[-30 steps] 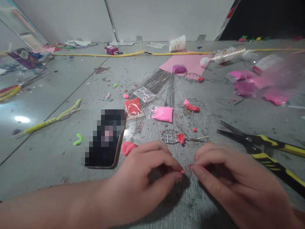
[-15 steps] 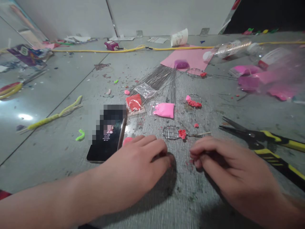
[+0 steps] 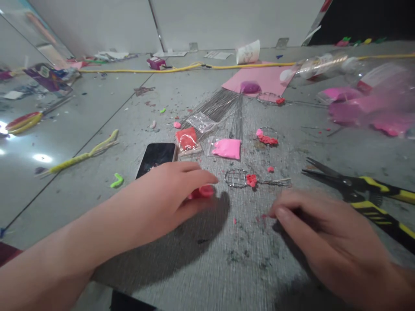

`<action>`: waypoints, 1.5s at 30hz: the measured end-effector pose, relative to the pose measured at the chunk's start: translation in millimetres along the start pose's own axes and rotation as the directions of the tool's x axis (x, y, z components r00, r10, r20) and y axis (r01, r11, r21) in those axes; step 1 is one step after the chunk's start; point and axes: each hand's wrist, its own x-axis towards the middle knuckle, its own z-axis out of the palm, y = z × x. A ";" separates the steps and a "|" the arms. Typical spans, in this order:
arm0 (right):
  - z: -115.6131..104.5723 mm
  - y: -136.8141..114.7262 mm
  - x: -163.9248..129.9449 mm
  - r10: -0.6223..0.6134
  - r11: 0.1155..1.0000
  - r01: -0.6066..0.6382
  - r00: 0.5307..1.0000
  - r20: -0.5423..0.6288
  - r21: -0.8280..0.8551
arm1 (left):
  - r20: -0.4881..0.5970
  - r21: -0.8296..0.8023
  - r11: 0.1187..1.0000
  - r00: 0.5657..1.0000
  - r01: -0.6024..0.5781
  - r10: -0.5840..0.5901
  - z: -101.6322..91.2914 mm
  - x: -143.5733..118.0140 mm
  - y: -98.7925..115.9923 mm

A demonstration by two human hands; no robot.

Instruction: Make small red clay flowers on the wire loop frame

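Observation:
My left hand [image 3: 177,190] has its fingers and thumb around a lump of coral-red modelling clay [image 3: 202,191], low over the table and partly over the phone [image 3: 158,154]. My right hand [image 3: 330,233] rests at the right, thumb and index finger pinched together; whatever is between them, if anything, is hidden. Just beyond the hands lies a small wire racket shape [image 3: 236,178] with a red clay flower [image 3: 251,180] at its neck. A tiny red clay bit [image 3: 235,220] sits on the table between my hands.
Black-and-yellow pliers [image 3: 353,185] lie open at the right. Packets of red clay [image 3: 187,140] and pink clay [image 3: 227,148] lie ahead, before a bundle of thin wires [image 3: 217,106]. Another wire shape [image 3: 268,137] is behind. Farther back are pink paper [image 3: 272,77] and a plastic bottle [image 3: 320,67].
My left hand has moved left and slightly up, and the red clay lump that lay beyond it is now in its fingers. My right hand stays pinched, shifted slightly right in view.

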 end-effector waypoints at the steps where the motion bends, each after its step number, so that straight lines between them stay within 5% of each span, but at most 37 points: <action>1: 1.4 -0.8 -0.9 -0.026 0.999 0.026 1.000 -0.015 -0.027 | 0.066 -0.133 0.991 0.998 0.002 0.006 1.3 1.5 5.0; 2: 2.5 -1.9 -2.4 -0.058 0.997 0.057 0.998 -0.032 -0.052 | 0.100 -0.323 0.945 0.995 0.058 -0.027 3.4 2.5 10.2; 4: 3.1 -4.5 -6.5 -0.121 0.990 0.114 0.990 -0.074 -0.087 | 0.213 -0.656 0.719 0.970 0.230 -0.116 9.7 3.2 20.0; 7: 0.4 -9.1 -11.8 -0.205 0.974 0.195 0.976 -0.078 -0.116 | 0.366 -0.839 0.395 0.925 0.374 -0.099 21.7 1.9 31.3; 12: -6.1 -13.5 -13.7 -0.283 0.954 0.278 0.958 -0.038 -0.113 | 0.371 -0.880 0.262 0.917 0.397 -0.146 31.8 0.1 38.1; 23: -8.0 -20.3 -8.4 -0.311 0.950 0.312 0.949 0.051 -0.018 | 0.365 -0.769 0.513 0.921 0.381 -0.136 28.6 -0.4 39.9; 27: -8.9 -17.3 -9.4 -0.134 0.988 0.128 0.989 0.062 0.086 | 0.301 -0.689 0.658 0.946 0.303 -0.120 25.7 -0.2 39.2; 32: -7.6 -12.5 -10.8 0.104 0.976 -0.123 0.988 0.111 0.180 | 0.015 -0.139 0.990 1.000 -0.001 0.003 23.4 3.7 18.8; 35: -7.6 -15.5 -5.1 0.040 0.994 -0.049 0.995 0.087 0.102 | -0.019 0.191 0.980 0.998 -0.054 0.059 25.5 7.4 3.2; 39: -7.6 -17.9 2.3 -0.027 0.996 0.024 0.999 0.038 0.082 | -0.022 0.377 0.926 1.000 -0.003 0.012 29.4 8.2 -7.2; 42: -8.3 -17.5 3.3 -0.026 0.997 0.024 0.999 0.030 0.072 | -0.141 0.359 0.933 0.988 -0.005 0.060 30.4 6.1 -4.8; 45: -11.2 -19.6 0.9 -0.043 0.999 0.043 0.999 0.030 0.019 | -0.290 0.120 0.988 0.948 -0.101 0.133 28.4 3.9 7.8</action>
